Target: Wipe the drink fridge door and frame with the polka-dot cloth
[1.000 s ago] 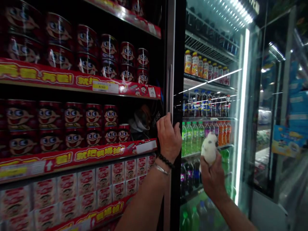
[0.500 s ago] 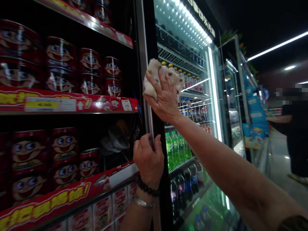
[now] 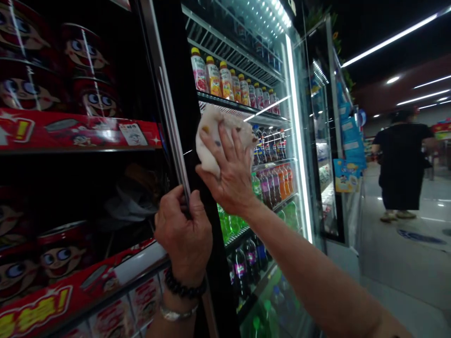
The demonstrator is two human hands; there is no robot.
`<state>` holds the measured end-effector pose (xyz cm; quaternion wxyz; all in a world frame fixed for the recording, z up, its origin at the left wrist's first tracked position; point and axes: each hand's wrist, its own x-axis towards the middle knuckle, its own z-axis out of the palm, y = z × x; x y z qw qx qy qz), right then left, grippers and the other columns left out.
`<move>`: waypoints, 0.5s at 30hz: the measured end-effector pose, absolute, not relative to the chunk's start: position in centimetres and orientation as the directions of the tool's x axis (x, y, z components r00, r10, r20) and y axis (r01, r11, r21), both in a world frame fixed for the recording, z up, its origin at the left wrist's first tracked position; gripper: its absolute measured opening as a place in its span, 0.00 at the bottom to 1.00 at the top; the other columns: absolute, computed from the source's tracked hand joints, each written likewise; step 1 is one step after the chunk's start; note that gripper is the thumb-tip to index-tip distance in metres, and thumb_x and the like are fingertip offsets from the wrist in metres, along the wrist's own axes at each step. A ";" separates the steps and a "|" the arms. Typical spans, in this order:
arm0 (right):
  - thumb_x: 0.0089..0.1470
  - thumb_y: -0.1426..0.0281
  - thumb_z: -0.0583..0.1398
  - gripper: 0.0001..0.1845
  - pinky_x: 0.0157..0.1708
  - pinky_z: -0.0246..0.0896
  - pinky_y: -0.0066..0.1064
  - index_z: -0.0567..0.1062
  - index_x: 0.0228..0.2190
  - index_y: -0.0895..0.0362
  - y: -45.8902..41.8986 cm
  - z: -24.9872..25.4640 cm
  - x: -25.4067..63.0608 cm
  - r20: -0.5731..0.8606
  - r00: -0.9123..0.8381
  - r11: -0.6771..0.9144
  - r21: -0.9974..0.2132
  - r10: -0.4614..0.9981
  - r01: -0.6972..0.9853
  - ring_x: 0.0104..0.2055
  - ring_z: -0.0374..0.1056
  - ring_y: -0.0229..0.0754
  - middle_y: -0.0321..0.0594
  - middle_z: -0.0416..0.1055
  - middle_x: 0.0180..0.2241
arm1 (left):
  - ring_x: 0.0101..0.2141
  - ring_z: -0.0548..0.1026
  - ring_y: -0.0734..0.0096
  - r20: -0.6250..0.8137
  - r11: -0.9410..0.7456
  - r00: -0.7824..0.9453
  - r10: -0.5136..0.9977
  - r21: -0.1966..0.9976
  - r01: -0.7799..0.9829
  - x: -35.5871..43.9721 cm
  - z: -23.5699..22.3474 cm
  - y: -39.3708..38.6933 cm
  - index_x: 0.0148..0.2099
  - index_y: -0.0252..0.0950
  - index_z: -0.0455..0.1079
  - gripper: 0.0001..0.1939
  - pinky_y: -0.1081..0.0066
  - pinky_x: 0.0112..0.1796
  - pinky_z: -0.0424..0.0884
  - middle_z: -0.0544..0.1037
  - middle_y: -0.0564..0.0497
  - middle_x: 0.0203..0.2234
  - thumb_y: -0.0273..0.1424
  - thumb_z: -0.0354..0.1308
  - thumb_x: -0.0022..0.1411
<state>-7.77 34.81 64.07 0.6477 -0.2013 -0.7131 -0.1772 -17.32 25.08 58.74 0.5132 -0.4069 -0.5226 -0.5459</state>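
My right hand (image 3: 230, 173) presses a white spotted cloth (image 3: 208, 157) flat against the glass door (image 3: 225, 107) of a lit drinks fridge. Its fingers are spread over the cloth and hold it there. Lower and to the left, my left hand (image 3: 185, 230) is closed around the silver edge strip (image 3: 172, 112) of the fridge door, thumb on the near side. A dark bead bracelet and a metal bangle circle the left wrist. Behind the glass stand rows of bottles, some yellow-capped (image 3: 225, 80), others green or dark.
On the left, a shelf (image 3: 81, 134) with red price strips carries red cans (image 3: 86, 51) printed with cartoon faces. A grey crumpled item (image 3: 130, 199) lies on the lower shelf. A person in dark clothes (image 3: 401, 159) stands in the aisle at right, near blue hanging packets (image 3: 350, 136).
My right hand and the cloth have slid down the glass, closer to my left hand. The view has shifted right, showing more of the aisle. My left hand keeps its grip.
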 end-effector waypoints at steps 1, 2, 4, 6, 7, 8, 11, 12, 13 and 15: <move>0.75 0.44 0.52 0.40 0.80 0.41 0.70 0.54 0.79 0.43 34.8 61.0 -7.6 0.995 -0.095 0.870 0.012 0.040 0.493 0.85 0.29 0.58 0.35 0.33 0.83 | 0.38 0.79 0.64 0.976 0.058 -0.163 -0.142 0.172 0.983 -17.4 58.8 25.1 0.56 0.31 0.76 0.21 0.63 0.42 0.70 0.82 0.44 0.40 0.44 0.55 0.78; 0.74 0.45 0.52 0.40 0.80 0.41 0.72 0.54 0.79 0.43 34.7 58.1 -7.4 0.993 -0.113 0.886 0.028 0.027 0.462 0.85 0.29 0.60 0.37 0.33 0.83 | 0.37 0.78 0.65 0.973 0.043 -0.178 -0.149 0.186 0.982 -17.4 58.8 25.1 0.55 0.32 0.76 0.20 0.65 0.42 0.70 0.82 0.45 0.39 0.44 0.56 0.77; 0.73 0.46 0.52 0.40 0.79 0.38 0.74 0.53 0.79 0.42 34.6 53.7 -6.8 0.988 -0.156 0.913 0.065 -0.002 0.404 0.85 0.31 0.63 0.40 0.34 0.83 | 0.36 0.79 0.68 0.968 0.014 -0.191 -0.163 0.196 0.981 -17.3 58.8 25.0 0.53 0.33 0.77 0.18 0.67 0.41 0.71 0.81 0.47 0.38 0.43 0.57 0.76; 0.72 0.45 0.52 0.41 0.79 0.36 0.73 0.55 0.78 0.42 34.6 52.0 -6.1 0.977 -0.205 0.917 0.137 -0.062 0.376 0.85 0.33 0.65 0.42 0.37 0.83 | 0.36 0.79 0.69 0.965 -0.001 -0.198 -0.170 0.200 0.980 -17.3 58.8 24.9 0.52 0.33 0.77 0.17 0.68 0.40 0.71 0.81 0.48 0.37 0.42 0.58 0.76; 0.71 0.44 0.53 0.40 0.79 0.36 0.72 0.57 0.78 0.41 34.8 52.4 -5.8 0.968 -0.228 0.908 0.187 -0.105 0.375 0.84 0.34 0.64 0.41 0.39 0.82 | 0.36 0.79 0.69 0.965 0.003 -0.201 -0.170 0.205 0.979 -17.3 58.8 24.8 0.52 0.33 0.77 0.17 0.69 0.40 0.71 0.82 0.48 0.37 0.42 0.59 0.75; 0.71 0.42 0.54 0.40 0.80 0.36 0.70 0.59 0.77 0.39 35.1 53.4 -5.5 0.956 -0.253 0.893 0.240 -0.148 0.382 0.84 0.35 0.63 0.40 0.40 0.82 | 0.35 0.79 0.69 0.964 0.016 -0.204 -0.171 0.209 0.978 -17.3 58.9 24.8 0.53 0.32 0.78 0.18 0.69 0.40 0.71 0.82 0.48 0.37 0.42 0.59 0.75; 0.69 0.39 0.56 0.41 0.82 0.34 0.66 0.61 0.76 0.36 36.8 59.2 -5.2 0.931 -0.292 0.835 0.333 -0.219 0.438 0.84 0.35 0.60 0.35 0.43 0.82 | 0.33 0.79 0.69 0.962 0.074 -0.194 -0.190 0.211 0.975 -17.4 59.1 24.8 0.54 0.31 0.79 0.20 0.69 0.38 0.70 0.83 0.48 0.36 0.43 0.61 0.73; 0.69 0.38 0.56 0.41 0.82 0.32 0.65 0.60 0.76 0.36 37.8 61.5 -5.2 0.937 -0.279 0.822 0.326 -0.213 0.467 0.85 0.34 0.58 0.34 0.42 0.82 | 0.32 0.78 0.69 0.960 0.089 -0.193 -0.201 0.214 0.973 -17.4 59.1 24.8 0.54 0.32 0.79 0.21 0.69 0.37 0.69 0.82 0.49 0.35 0.44 0.61 0.72; 0.70 0.38 0.55 0.41 0.82 0.30 0.65 0.59 0.76 0.37 39.2 63.9 -5.2 0.948 -0.249 0.816 0.302 -0.200 0.493 0.85 0.33 0.57 0.34 0.41 0.82 | 0.31 0.78 0.70 0.958 0.096 -0.196 -0.211 0.220 0.971 -17.4 59.2 24.8 0.54 0.32 0.80 0.21 0.69 0.36 0.68 0.82 0.49 0.34 0.44 0.61 0.71; 0.74 0.42 0.52 0.39 0.82 0.29 0.66 0.57 0.77 0.40 43.1 68.2 -5.0 0.977 -0.150 0.827 0.211 -0.155 0.521 0.85 0.32 0.55 0.35 0.39 0.82 | 0.29 0.76 0.69 0.950 0.097 -0.226 -0.216 0.251 0.963 -17.3 59.2 24.8 0.54 0.33 0.81 0.23 0.67 0.36 0.67 0.81 0.50 0.32 0.46 0.61 0.69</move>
